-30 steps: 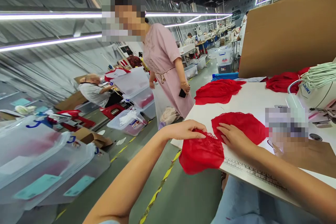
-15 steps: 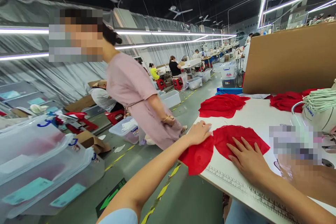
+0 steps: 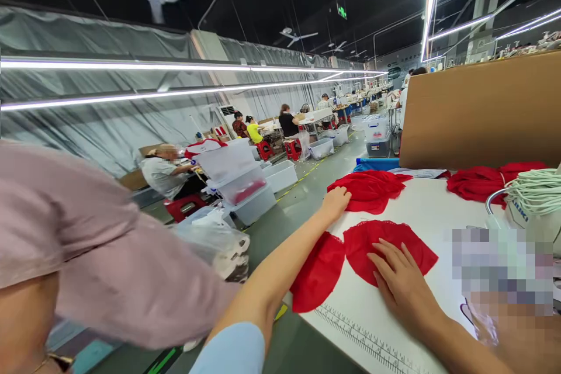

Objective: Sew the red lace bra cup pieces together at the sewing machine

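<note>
My right hand (image 3: 397, 279) lies flat with fingers spread on a red lace piece (image 3: 409, 248) on the white table (image 3: 433, 204). A second red fabric piece (image 3: 316, 274) hangs over the table's left edge beside it. My left hand (image 3: 335, 201) is stretched forward, its fingers curled down onto the near edge of a pile of red fabric (image 3: 372, 189) farther back on the table. Whether it grips the pile I cannot tell.
A person in a pink dress (image 3: 96, 257) passes very close at the lower left. A cardboard panel (image 3: 480, 108) stands at the table's back, more red fabric (image 3: 486, 180) before it. A sewing machine with white cords (image 3: 532, 196) is at right. Plastic bins (image 3: 239, 178) and seated workers (image 3: 169, 170) line the aisle.
My left hand left the overhanging red piece and reached forward to the far red pile. The person in pink walked from mid-aisle to right beside me. My right hand stayed on the lace.
</note>
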{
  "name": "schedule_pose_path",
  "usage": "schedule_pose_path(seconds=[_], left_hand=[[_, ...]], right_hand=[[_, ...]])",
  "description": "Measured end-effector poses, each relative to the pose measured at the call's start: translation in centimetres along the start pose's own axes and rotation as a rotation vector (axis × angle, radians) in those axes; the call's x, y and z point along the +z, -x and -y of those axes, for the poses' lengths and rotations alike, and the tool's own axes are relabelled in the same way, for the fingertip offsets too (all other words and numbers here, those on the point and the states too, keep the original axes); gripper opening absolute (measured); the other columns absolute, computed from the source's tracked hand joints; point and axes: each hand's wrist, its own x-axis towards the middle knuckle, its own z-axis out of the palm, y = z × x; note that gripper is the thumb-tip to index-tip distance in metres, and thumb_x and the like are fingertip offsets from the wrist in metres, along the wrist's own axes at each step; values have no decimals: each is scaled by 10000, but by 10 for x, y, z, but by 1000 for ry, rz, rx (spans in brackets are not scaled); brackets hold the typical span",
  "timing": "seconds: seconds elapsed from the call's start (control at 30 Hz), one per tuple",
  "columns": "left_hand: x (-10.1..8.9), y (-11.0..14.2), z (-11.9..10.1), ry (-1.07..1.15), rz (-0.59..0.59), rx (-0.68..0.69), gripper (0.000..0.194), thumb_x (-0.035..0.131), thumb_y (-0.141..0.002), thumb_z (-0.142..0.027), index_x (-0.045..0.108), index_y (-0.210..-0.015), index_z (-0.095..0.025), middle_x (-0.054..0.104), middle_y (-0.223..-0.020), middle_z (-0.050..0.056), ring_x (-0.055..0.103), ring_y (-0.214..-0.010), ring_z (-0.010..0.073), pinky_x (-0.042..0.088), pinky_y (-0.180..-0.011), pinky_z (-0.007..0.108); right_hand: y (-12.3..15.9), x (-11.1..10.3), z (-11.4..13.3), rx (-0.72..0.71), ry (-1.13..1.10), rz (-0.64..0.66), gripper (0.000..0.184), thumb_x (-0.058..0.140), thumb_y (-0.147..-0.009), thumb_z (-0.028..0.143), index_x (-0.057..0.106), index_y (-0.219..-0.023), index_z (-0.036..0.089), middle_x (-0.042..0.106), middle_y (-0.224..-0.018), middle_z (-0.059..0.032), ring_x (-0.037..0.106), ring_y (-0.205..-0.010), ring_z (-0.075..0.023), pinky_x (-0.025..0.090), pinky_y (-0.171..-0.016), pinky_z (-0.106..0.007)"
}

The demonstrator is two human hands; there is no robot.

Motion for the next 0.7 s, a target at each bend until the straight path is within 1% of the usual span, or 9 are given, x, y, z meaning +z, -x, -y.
schedule_pose_path(seconds=[0.07, 0.1, 0.17, 0.27, 0.37, 0.43, 0.53, 0.6, 0.7], left_hand=[[9, -20, -5, -2, -9, -12, 238, 625, -993, -291, 649, -1182, -149, 647, -1231, 97, 634, -1124, 241, 548, -971, 461], [12, -27, -6, 3, -15, -19, 289, 644, -985, -325, 636, -1214, -149, 641, -1251, 99, 640, -1119, 244, 558, -959, 468], [15, -37, -7, 26, -23, -29, 320, 646, -985, -348, 628, -1238, -153, 638, -1261, 102, 646, -1112, 244, 568, -947, 465], [10, -51, -3, 89, -41, -36, 310, 634, -992, -343, 628, -1241, -158, 633, -1275, 104, 638, -1134, 247, 558, -969, 474], [4, -65, -1, 181, -46, -43, 319, 622, -999, -344, 617, -1265, -167, 614, -1314, 110, 626, -1160, 251, 550, -984, 476], [1, -73, -1, 250, -2, -43, 302, 625, -998, -346, 628, -1240, -165, 630, -1283, 104, 638, -1129, 240, 560, -965, 461], [-3, -84, 2, 352, 117, -48, 276, 641, -989, -353, 651, -1181, -154, 664, -1192, 87, 663, -1046, 218, 579, -916, 431], [-9, -89, 5, 424, 180, -62, 292, 650, -983, -364, 651, -1178, -147, 668, -1176, 81, 669, -1024, 221, 586, -893, 421], [-21, -90, 10, 544, 220, -100, 308, 650, -981, -378, 652, -1176, -140, 666, -1169, 72, 670, -1014, 230, 591, -873, 410]], right_hand=[[0, -1, 1, -25, -5, -49, 373, 413, -983, 103, 685, -1229, 170, 688, -1279, -178, 619, -1255, -323, 523, -1036, -601], [0, -1, 2, -34, -7, -67, 377, 420, -967, 78, 677, -1230, 159, 691, -1260, -183, 628, -1239, -321, 536, -1026, -592], [0, -1, 3, -45, -13, -87, 400, 432, -938, 43, 661, -1246, 154, 692, -1246, -182, 630, -1229, -313, 541, -1027, -583], [0, 0, 5, -49, -30, -104, 448, 438, -904, 3, 641, -1271, 161, 687, -1245, -177, 617, -1238, -300, 537, -1039, -576], [-1, 1, 7, -47, -38, -124, 462, 438, -874, -31, 636, -1259, 131, 689, -1213, -187, 626, -1214, -308, 555, -1019, -571], [-1, 1, 8, -42, -39, -133, 472, 436, -858, -44, 635, -1253, 121, 691, -1198, -186, 635, -1194, -314, 566, -1006, -566], [-1, 1, 9, -31, -40, -141, 487, 434, -847, -49, 634, -1257, 123, 692, -1194, -181, 639, -1182, -316, 574, -999, -558], [0, 2, 9, -26, -48, -144, 491, 436, -845, -51, 632, -1262, 119, 691, -1195, -183, 637, -1187, -318, 570, -1005, -561], [1, 5, 8, -12, -79, -150, 498, 438, -851, -52, 628, -1276, 126, 688, -1200, -182, 630, -1199, -319, 561, -1014, -576]])
